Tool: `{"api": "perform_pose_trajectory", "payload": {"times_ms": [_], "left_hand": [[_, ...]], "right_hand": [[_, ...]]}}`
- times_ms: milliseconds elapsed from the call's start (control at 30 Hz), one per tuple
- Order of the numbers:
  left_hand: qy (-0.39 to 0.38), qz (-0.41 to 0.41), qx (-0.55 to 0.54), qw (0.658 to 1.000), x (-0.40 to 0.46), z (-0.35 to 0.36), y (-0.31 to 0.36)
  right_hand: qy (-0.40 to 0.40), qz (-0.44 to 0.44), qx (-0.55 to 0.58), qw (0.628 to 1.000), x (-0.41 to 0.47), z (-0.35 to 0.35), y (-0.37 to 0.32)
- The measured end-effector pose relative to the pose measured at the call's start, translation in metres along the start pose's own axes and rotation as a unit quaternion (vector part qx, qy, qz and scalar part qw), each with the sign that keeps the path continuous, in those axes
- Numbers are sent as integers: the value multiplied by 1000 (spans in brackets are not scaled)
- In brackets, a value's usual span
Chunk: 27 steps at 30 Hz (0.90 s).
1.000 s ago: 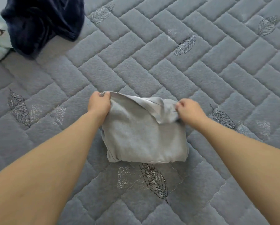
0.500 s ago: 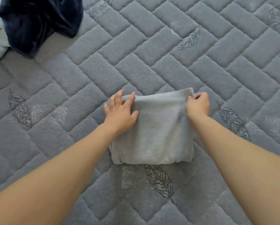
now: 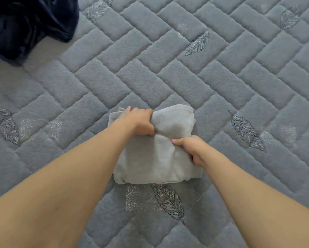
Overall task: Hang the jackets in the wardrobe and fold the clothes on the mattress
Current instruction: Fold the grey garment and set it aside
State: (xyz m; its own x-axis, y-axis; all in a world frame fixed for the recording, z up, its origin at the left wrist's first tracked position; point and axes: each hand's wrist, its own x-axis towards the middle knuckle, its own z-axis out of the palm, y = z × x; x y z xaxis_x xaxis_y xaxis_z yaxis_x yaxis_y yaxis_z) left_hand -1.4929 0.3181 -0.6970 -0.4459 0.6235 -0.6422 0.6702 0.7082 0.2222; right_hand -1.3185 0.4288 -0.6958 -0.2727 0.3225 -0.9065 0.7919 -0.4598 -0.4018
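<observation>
At the far left corner of the mattress (image 3: pixel 168 72) lies a dark blue garment (image 3: pixel 28 24), crumpled, well apart from the hands. Near the middle of the mattress lies the folded grey garment (image 3: pixel 155 161). The left hand (image 3: pixel 139 121) grips its far left part, with fingers curled into the cloth. The right hand (image 3: pixel 193 149) grips its right side, thumb on top.

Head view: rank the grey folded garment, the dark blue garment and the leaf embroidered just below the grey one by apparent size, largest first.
1. Grey folded garment, partly covered by both hands.
2. Dark blue garment, cut off by the frame and farther away, so its true rank is unsure.
3. Embroidered leaf, clearly smallest.
</observation>
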Motion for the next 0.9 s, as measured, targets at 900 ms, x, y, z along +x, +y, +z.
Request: {"api": "perform_pose_trajectory", "payload": {"times_ms": [900], "left_hand": [[-173, 392, -19, 903, -365, -104, 539]], "right_hand": [[292, -26, 408, 864, -554, -345, 206]]}}
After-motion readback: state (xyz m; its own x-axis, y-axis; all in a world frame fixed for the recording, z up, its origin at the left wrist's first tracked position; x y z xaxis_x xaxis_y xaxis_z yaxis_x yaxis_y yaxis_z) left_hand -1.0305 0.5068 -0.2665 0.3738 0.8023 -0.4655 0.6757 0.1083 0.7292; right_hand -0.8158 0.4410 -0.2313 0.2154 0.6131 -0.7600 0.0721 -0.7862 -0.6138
